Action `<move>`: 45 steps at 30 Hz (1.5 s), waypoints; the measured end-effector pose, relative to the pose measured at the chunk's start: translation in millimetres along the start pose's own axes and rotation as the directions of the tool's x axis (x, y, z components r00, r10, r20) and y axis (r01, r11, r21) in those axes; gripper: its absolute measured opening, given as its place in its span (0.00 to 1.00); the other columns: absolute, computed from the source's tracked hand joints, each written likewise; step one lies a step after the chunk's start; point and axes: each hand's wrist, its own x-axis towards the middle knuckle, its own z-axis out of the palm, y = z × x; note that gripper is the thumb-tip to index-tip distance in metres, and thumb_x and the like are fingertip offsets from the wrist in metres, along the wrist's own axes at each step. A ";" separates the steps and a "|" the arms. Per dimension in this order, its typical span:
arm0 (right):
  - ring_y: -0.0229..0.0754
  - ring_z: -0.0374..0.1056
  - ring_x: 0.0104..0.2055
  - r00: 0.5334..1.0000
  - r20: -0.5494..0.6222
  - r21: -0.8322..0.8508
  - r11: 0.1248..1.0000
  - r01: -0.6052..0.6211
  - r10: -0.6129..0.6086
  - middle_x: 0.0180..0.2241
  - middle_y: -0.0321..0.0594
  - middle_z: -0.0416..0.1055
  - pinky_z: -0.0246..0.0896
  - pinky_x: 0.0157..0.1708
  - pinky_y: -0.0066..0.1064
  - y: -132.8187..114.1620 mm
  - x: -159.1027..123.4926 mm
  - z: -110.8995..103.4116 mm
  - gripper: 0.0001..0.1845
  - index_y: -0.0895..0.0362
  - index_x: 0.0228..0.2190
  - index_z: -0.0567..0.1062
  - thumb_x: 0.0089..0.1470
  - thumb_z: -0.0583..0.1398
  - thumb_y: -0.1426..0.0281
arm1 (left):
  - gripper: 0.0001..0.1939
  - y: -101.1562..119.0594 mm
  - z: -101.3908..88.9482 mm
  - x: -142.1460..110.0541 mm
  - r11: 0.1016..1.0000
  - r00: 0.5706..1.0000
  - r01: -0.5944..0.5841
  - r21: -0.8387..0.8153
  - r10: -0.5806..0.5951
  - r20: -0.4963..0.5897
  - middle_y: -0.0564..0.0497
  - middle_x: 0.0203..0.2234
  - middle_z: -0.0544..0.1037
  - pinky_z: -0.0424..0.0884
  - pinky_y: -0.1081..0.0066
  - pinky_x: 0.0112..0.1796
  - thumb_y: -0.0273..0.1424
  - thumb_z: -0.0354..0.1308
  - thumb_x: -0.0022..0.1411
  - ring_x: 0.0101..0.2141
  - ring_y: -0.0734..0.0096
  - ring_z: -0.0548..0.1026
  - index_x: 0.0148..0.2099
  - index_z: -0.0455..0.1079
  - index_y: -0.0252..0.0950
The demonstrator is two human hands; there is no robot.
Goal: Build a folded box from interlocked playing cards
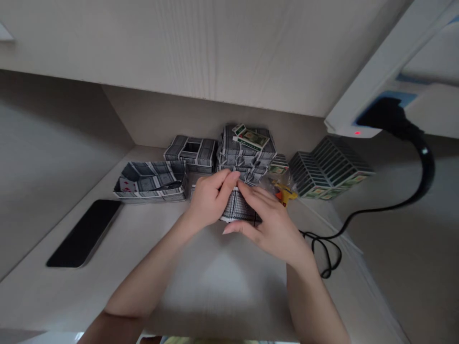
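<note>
My left hand (210,198) and my right hand (270,222) meet at the middle of the desk, both closed on a small folded piece made of playing cards (237,208) with a grey grid back. The left fingers curl over its top left edge. The right fingers lie over its right side and the thumb runs under its lower edge. Most of the piece is hidden by the fingers.
Behind the hands stand a stack of folded card boxes (245,150), a hollow card cube (191,152) and an open card tray (152,181). A fanned card block (328,167) lies right. A black phone (86,231) lies left. A black cable (358,215) runs from a plug (390,114).
</note>
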 end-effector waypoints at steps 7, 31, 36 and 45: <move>0.51 0.57 0.53 0.996 -0.092 -0.074 0.997 -0.011 0.004 0.52 0.41 0.61 0.51 0.52 0.48 6.9 -3.8 -18.6 0.37 0.48 0.54 0.59 0.42 0.60 0.53 | 0.24 -13.6 -27.7 7.7 0.933 0.993 0.049 -0.357 -0.084 -0.084 0.53 0.22 0.64 0.62 0.73 0.26 0.51 0.37 0.59 0.24 0.74 0.64 0.32 0.63 0.37; 0.43 0.65 0.45 0.921 -0.368 0.523 0.847 0.092 0.128 0.35 0.38 0.72 0.56 0.48 0.42 56.8 15.1 16.3 0.03 0.53 0.27 0.74 0.48 0.60 0.68 | 0.07 -46.5 6.4 7.5 0.900 0.943 -0.220 -0.377 0.295 0.153 0.47 0.37 0.68 0.63 0.64 0.44 0.33 0.50 0.59 0.42 0.68 0.67 0.39 0.63 0.37; 0.40 0.67 0.35 0.909 -0.358 0.544 0.839 0.017 0.214 0.28 0.37 0.71 0.61 0.39 0.36 58.8 16.5 25.7 0.05 0.55 0.24 0.72 0.48 0.60 0.68 | 0.06 -51.8 8.8 5.9 0.923 0.949 -0.201 -0.328 0.266 0.169 0.47 0.35 0.68 0.64 0.66 0.42 0.33 0.47 0.61 0.39 0.70 0.68 0.37 0.61 0.36; 0.40 0.66 0.35 0.902 -0.394 0.482 0.875 0.041 0.174 0.29 0.37 0.71 0.60 0.39 0.37 50.8 15.2 19.1 0.03 0.55 0.25 0.72 0.48 0.59 0.69 | 0.09 -42.2 5.0 7.4 0.901 0.925 -0.299 -0.313 0.354 0.136 0.46 0.40 0.70 0.62 0.62 0.46 0.31 0.51 0.59 0.44 0.67 0.67 0.42 0.67 0.37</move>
